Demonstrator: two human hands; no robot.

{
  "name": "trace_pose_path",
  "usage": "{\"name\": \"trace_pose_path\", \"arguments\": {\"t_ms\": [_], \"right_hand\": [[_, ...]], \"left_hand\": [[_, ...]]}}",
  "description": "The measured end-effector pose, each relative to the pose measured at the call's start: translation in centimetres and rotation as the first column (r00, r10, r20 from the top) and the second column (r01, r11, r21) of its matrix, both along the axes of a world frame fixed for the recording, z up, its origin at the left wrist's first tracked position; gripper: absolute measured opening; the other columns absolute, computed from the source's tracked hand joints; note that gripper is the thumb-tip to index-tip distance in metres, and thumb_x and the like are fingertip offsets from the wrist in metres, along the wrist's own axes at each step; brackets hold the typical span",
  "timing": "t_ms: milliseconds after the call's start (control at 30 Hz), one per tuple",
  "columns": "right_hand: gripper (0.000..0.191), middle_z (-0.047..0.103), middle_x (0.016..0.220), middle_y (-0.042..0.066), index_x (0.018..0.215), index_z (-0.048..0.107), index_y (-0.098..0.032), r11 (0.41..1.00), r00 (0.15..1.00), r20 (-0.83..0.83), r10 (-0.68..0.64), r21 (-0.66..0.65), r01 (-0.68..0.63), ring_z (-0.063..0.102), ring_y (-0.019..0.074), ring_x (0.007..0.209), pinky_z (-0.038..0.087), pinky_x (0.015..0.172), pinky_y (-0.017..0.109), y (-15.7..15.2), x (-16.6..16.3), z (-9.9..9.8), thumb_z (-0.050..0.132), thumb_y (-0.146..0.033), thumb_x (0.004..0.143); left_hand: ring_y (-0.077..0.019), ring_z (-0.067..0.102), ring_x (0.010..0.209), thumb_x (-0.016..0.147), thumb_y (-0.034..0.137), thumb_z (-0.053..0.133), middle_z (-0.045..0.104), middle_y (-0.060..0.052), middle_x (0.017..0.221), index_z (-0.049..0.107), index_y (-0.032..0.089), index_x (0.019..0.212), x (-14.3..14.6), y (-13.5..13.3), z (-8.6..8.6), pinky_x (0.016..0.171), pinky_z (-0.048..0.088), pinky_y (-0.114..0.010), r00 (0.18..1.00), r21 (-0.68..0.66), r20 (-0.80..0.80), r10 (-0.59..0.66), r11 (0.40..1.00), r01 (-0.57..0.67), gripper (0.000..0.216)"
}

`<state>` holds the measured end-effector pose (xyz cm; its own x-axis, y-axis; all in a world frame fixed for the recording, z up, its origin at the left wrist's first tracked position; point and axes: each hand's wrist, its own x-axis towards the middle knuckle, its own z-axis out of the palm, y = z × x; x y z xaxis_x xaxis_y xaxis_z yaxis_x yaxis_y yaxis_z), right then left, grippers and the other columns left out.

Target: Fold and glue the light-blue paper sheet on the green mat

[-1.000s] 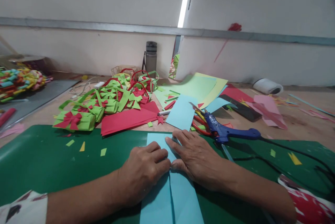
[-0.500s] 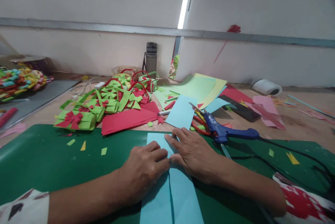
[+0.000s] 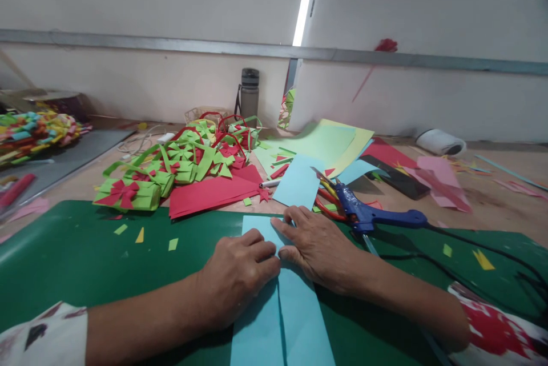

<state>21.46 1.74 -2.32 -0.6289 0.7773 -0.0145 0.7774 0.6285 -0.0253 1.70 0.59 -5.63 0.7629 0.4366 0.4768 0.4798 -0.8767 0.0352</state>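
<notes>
A light blue sheet of paper (image 3: 257,329) lies lengthwise in front of me on the green mat (image 3: 141,274), its two side flaps meeting along a seam down the middle. My left hand (image 3: 242,274) is closed, its fingers curled and pressed together on the paper at the seam. Over the paper's upper right part rests my right hand (image 3: 319,246), fingers spread and thumb close to the left fingertips. The fingers cover part of the seam. Just beyond the paper's far end lies another light blue piece (image 3: 297,180).
A blue glue gun (image 3: 363,214) with its cord lies at right, beside orange-handled scissors (image 3: 327,206). Red paper sheets (image 3: 214,194), small green paper bags with red bows (image 3: 128,194) and a grey bottle (image 3: 249,95) stand farther back. Coloured scraps dot the mat.
The view has shifted slightly, so the whole scene sits a little farther right. Both hands keep nearly the same place on the light blue paper.
</notes>
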Motion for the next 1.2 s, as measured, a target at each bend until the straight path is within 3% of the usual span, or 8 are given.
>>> {"name": "trace_pose_path", "arguments": {"t_ms": [233,400,533,733,1033,1200], "right_hand": [[0.031,0.053,0.103,0.011,0.118,0.055,-0.019,1.000,0.999,-0.040,0.016,0.024,-0.015,0.050,0.0254,0.093,0.044,0.079,0.041,0.8,0.4,-0.1,0.040,-0.029,0.093],[0.032,0.053,0.105,0.014,0.120,0.054,-0.013,0.999,0.998,-0.044,-0.039,-0.002,0.039,0.050,0.0259,0.096,0.044,0.082,0.041,0.8,0.5,-0.1,0.044,-0.024,0.091],[0.039,0.054,0.110,0.017,0.126,0.050,-0.012,0.995,1.000,0.000,-0.015,0.098,0.015,0.050,0.0303,0.096,0.046,0.079,0.047,0.1,0.5,-0.8,0.048,-0.021,0.088],[0.037,0.055,0.108,0.018,0.121,0.054,-0.018,0.969,0.998,0.022,0.057,0.239,-0.061,0.053,0.0310,0.092,0.046,0.075,0.046,-0.7,0.5,-1.6,0.053,-0.019,0.085],[0.040,0.055,0.108,0.015,0.124,0.051,-0.020,0.964,0.995,0.092,0.040,0.260,-0.063,0.054,0.0306,0.092,0.045,0.076,0.045,-0.6,0.4,-1.8,0.056,-0.021,0.084],[0.038,0.057,0.106,0.014,0.124,0.052,-0.017,0.978,0.994,0.106,0.025,0.204,-0.047,0.054,0.0297,0.093,0.045,0.077,0.045,-0.1,0.2,-1.3,0.050,-0.019,0.086]], "left_hand": [[-0.0170,0.050,0.073,0.095,0.019,0.045,0.060,0.000,0.078,0.056,0.018,0.080,-0.1,-0.2,0.4,0.047,0.027,-0.030,0.996,-0.032,-0.082,0.021,0.999,-0.024,0.018],[-0.0169,0.050,0.073,0.095,0.020,0.045,0.060,0.001,0.080,0.054,0.018,0.078,0.0,-0.1,0.6,0.048,0.028,-0.029,0.996,-0.060,-0.090,0.022,0.998,-0.028,0.019],[-0.0170,0.050,0.074,0.095,0.020,0.045,0.061,0.001,0.081,0.056,0.018,0.081,0.0,-0.1,0.5,0.049,0.029,-0.030,0.997,-0.059,-0.078,0.020,0.998,-0.025,0.018],[-0.0170,0.051,0.075,0.096,0.019,0.044,0.062,0.000,0.082,0.058,0.018,0.082,-0.1,-0.1,0.3,0.050,0.033,-0.030,0.995,-0.062,-0.091,0.029,0.997,-0.035,0.019],[-0.0171,0.051,0.075,0.096,0.020,0.043,0.062,0.000,0.082,0.057,0.018,0.083,-0.1,-0.2,0.4,0.050,0.032,-0.030,0.997,-0.053,-0.082,0.013,0.998,-0.018,0.019],[-0.0175,0.050,0.074,0.095,0.020,0.044,0.062,0.001,0.081,0.057,0.019,0.082,-0.1,-0.1,0.2,0.048,0.027,-0.030,0.998,-0.030,-0.062,0.022,0.999,-0.024,0.018]]}}
